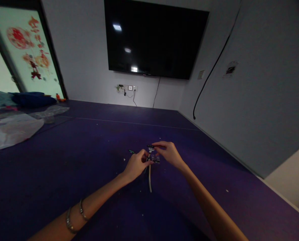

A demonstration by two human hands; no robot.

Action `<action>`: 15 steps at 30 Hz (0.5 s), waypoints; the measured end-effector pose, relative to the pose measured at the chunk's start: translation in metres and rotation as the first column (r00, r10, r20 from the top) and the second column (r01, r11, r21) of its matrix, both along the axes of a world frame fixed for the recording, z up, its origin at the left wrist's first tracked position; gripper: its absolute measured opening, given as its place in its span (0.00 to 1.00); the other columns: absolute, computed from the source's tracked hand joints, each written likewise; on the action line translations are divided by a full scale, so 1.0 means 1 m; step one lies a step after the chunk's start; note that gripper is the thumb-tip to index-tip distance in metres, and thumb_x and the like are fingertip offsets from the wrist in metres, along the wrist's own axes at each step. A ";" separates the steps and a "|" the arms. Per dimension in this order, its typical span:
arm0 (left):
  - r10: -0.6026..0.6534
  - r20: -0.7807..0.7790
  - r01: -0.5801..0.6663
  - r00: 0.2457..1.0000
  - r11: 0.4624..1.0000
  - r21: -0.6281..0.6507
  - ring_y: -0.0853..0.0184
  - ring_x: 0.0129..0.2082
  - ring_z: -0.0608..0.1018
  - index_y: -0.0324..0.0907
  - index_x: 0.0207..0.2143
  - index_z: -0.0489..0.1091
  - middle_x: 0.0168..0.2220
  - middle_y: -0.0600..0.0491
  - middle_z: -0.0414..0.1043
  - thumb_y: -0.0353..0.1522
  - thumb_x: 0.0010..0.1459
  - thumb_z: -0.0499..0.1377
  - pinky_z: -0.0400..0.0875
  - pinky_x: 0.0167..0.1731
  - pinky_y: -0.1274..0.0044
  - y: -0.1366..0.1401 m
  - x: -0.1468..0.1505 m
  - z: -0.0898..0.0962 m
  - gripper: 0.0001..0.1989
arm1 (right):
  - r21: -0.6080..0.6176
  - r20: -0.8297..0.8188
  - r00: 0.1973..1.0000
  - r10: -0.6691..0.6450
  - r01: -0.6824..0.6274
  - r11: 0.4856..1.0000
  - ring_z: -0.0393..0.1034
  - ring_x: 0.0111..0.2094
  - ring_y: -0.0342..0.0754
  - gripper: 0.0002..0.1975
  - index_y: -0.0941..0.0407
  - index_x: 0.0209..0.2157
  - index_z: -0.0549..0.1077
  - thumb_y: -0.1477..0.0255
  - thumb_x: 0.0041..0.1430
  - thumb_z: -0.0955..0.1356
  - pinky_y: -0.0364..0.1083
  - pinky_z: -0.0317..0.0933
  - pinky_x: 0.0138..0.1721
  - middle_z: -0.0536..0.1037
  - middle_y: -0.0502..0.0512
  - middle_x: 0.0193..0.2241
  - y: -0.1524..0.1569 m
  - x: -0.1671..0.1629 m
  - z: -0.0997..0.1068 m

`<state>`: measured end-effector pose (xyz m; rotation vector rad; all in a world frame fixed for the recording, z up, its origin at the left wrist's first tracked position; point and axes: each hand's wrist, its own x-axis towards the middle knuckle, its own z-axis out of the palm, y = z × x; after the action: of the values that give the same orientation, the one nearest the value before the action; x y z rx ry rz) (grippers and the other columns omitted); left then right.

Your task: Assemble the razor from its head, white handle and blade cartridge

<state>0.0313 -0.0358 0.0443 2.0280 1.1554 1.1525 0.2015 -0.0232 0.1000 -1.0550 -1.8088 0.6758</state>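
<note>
My left hand is closed around the neck of a razor, which is held upright with its dark head on top. At that head, the fingers of my right hand pinch one end of the black blade cartridge. Just below and between the hands is a small clear case with dark contents; whether it is held or lying down is unclear. A pale, slightly curved rod extends below my left hand toward me; I cannot tell if it belongs to the razor. Two bracelets circle my left forearm.
A small dark-green item lies on the purple surface left of the hands, among scattered white bits. Plastic bags and blue cloth are at left. A black cable hangs along the right wall, and a television is mounted ahead.
</note>
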 end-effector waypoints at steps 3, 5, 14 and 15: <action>-0.004 0.022 0.004 1.000 1.000 0.009 0.70 0.24 0.74 0.41 0.31 0.63 0.25 0.56 0.71 0.37 0.47 0.62 0.65 0.25 0.79 -0.001 0.001 0.000 0.13 | 0.019 0.000 1.000 -0.011 0.011 1.000 0.72 0.24 0.44 0.11 0.58 0.34 0.77 0.75 0.49 0.64 0.41 0.67 0.24 0.78 0.55 0.30 -0.004 -0.002 0.003; 0.002 0.026 -0.002 1.000 1.000 0.016 0.70 0.24 0.73 0.41 0.31 0.63 0.24 0.57 0.70 0.36 0.47 0.62 0.65 0.25 0.80 0.000 0.001 0.000 0.13 | 0.022 -0.009 1.000 -0.005 0.005 1.000 0.73 0.26 0.45 0.11 0.58 0.33 0.77 0.76 0.48 0.64 0.41 0.67 0.24 0.78 0.55 0.31 -0.004 -0.002 0.003; 0.009 0.019 -0.010 1.000 1.000 0.027 0.70 0.22 0.72 0.41 0.31 0.62 0.22 0.58 0.68 0.37 0.47 0.62 0.64 0.23 0.80 0.001 0.002 -0.002 0.13 | 0.007 -0.034 0.999 0.032 -0.032 0.999 0.72 0.24 0.43 0.11 0.58 0.34 0.76 0.75 0.48 0.65 0.41 0.68 0.23 0.77 0.55 0.32 -0.004 -0.003 0.001; 0.010 0.018 -0.010 1.000 1.000 0.026 0.70 0.22 0.72 0.41 0.31 0.62 0.22 0.58 0.68 0.37 0.47 0.62 0.64 0.23 0.80 0.001 0.001 -0.001 0.13 | 0.006 -0.040 0.998 0.039 -0.038 0.999 0.72 0.25 0.43 0.11 0.58 0.34 0.76 0.74 0.48 0.65 0.41 0.68 0.23 0.77 0.55 0.31 -0.005 -0.003 0.001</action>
<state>0.0328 -0.0348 0.0430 2.0292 1.1485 1.1947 0.1986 -0.0281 0.1014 -0.9987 -1.7998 0.7095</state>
